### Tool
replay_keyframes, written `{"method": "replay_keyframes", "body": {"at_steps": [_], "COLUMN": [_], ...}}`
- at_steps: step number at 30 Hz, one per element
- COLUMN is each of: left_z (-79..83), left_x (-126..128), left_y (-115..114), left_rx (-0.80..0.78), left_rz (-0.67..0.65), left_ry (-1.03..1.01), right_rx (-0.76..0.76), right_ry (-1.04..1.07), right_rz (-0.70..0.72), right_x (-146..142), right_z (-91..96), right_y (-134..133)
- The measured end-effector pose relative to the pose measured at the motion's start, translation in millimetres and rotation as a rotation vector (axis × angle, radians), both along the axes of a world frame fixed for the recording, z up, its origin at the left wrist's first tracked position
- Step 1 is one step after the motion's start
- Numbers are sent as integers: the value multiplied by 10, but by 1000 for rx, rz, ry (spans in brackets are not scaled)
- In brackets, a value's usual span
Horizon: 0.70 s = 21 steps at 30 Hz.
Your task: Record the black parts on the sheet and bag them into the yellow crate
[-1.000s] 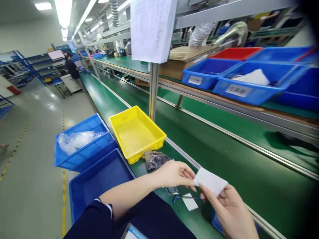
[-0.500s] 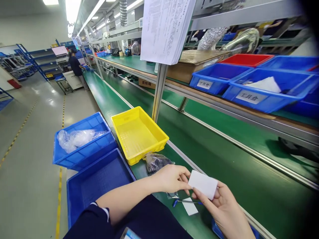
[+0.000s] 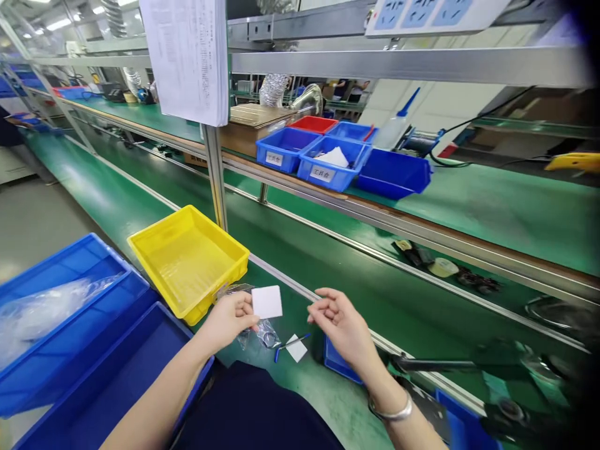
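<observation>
One white card [image 3: 267, 302] in the left hand [image 3: 230, 317], held over the green tabletop [image 3: 304, 394].

Left fingers grip the card by its near left edge, blank face showing; right hand [image 3: 341, 320] hovers to the right, apart from the card, its fingers loosely bent and parted. Below, on the tabletop: a second white card [image 3: 297, 351], a thin pen [image 3: 293, 342] with a blue end lying across it, and a clear plastic bag [image 3: 269, 335] partly behind the left hand. Yellow tray [image 3: 240, 269] just beyond that hand; small blue bin [image 3: 336, 360] partly hidden by the right hand and forearm. Silver bangle [image 3: 398, 411] on the right wrist. Farther left, a larger blue crate [image 3: 100, 319] with crumpled clear plastic [image 3: 51, 306] inside.
</observation>
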State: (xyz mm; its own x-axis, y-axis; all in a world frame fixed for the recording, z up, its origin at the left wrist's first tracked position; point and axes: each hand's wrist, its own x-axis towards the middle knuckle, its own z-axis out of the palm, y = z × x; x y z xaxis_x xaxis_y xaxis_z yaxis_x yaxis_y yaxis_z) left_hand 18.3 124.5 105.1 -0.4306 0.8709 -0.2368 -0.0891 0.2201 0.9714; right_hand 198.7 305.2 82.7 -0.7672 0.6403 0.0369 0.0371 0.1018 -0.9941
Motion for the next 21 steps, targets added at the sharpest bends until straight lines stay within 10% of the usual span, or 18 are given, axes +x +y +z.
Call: {"method": "replay_keyframes", "body": {"at_steps": [8, 21], "left_z": [60, 53], "left_x": [77, 54], "left_y": [66, 3], "left_rx": [-49, 92], "left_rz": [-200, -137], "left_ry": [98, -15], "right_rx": [358, -229], "right_ry": [-14, 78], "right_rz": [214, 99], "right_x": [-94, -199], "right_z": [129, -15], "right_y": [-86, -145]}}
